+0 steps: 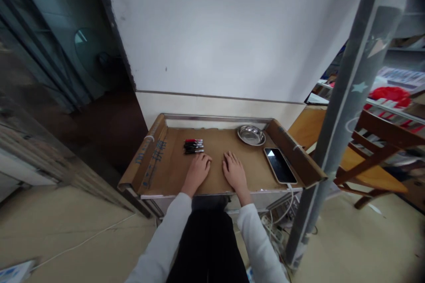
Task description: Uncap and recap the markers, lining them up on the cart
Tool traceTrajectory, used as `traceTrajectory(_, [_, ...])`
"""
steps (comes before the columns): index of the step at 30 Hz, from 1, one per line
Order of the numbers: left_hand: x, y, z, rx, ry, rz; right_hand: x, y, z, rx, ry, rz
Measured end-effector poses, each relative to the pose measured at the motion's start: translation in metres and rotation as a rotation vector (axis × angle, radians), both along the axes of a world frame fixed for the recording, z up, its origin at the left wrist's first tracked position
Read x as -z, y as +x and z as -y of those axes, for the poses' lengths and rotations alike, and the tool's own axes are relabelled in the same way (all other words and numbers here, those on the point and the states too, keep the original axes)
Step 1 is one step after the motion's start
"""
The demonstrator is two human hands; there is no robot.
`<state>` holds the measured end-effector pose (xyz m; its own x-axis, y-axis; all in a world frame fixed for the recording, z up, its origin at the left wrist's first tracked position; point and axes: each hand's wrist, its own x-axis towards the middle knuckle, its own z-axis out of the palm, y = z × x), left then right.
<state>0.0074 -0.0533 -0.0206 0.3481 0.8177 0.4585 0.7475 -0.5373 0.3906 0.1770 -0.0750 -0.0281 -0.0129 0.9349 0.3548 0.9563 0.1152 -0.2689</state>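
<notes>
My left hand [198,170] rests palm down on the cardboard-covered table [172,172], its fingers stretched out and holding nothing. Just beyond its fingertips lies a small row of several marker pens [193,146], one with red on it and the others dark. Palm down on the same cardboard, my right hand [234,170] is also empty, fingers extended. Farther back and to its right stands a round, shallow metal bowl [251,135]. A smartphone [279,166] with a dark screen lies to the right of that hand, a white cable plugged into its near end.
Folded cardboard walls [294,154] rise along the table's left and right sides. A white wall panel [229,31] stands behind it. On the right are a grey metal post [341,106] and a wooden chair [375,177]. Power strips [274,230] and cables lie low under the right side.
</notes>
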Motion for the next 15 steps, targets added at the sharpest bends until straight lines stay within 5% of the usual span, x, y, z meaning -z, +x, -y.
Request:
traceTrajectory(11, [-0.0014,-0.0043,0.0065,0.002,-0.048,-0.014,-0.0016,-0.0009,0.0041,0.002,-0.001,-0.029])
traceTrajectory(15, [-0.0047,-0.0058,0.0067,-0.175,0.019,-0.013,-0.0014,0.0001,0.0043,-0.002,0.004,-0.046])
